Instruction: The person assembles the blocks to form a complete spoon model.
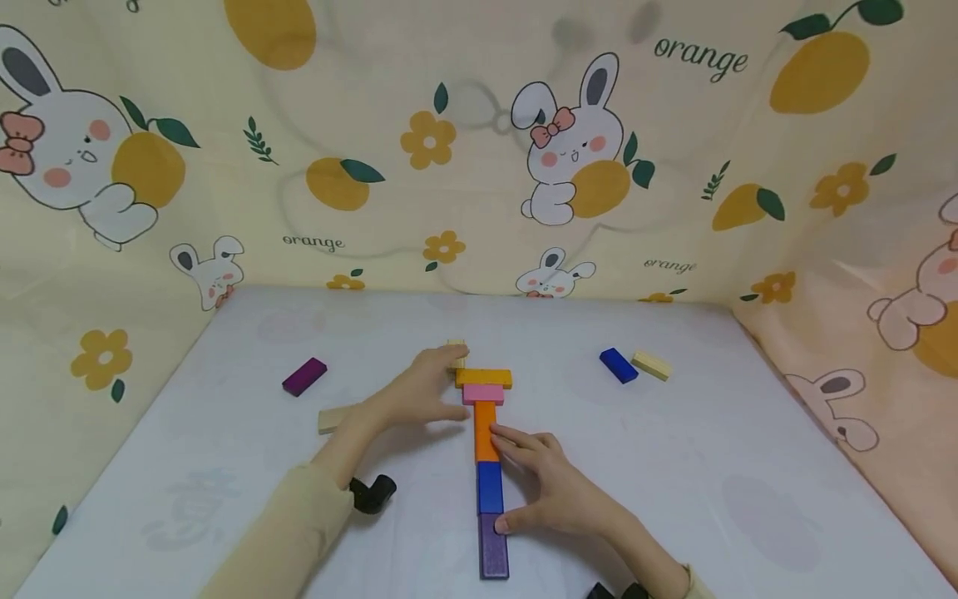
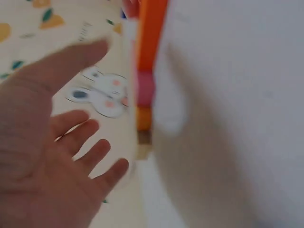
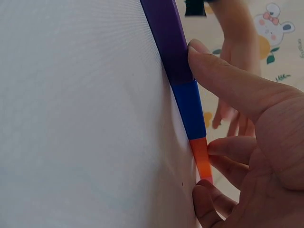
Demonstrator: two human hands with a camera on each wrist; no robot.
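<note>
Head: left hand (image 1: 419, 389), right hand (image 1: 557, 487) wide by block row (image 1: 490, 480) edges, tabletop (image 1: 674, 466) open rightward

block tally, ten in sight on one table (image 1: 674, 491): three cream blocks (image 1: 460, 363) (image 1: 334, 419) (image 1: 652, 366) (two partly covered), two blue blocks (image 1: 490, 487) (image 1: 618, 366), and singles of the rest, one purple block (image 1: 492, 551), one orange block (image 1: 485, 428), one pink block (image 1: 482, 393), one yellow block (image 1: 484, 378), one magenta block (image 1: 304, 376). hands: two, one left hand (image 1: 421, 388), one right hand (image 1: 552, 487). backdrop (image 1: 479, 42) print: six rabbits (image 1: 569, 150), whole or cut off, three readable "orange" words (image 1: 701, 58).
</note>
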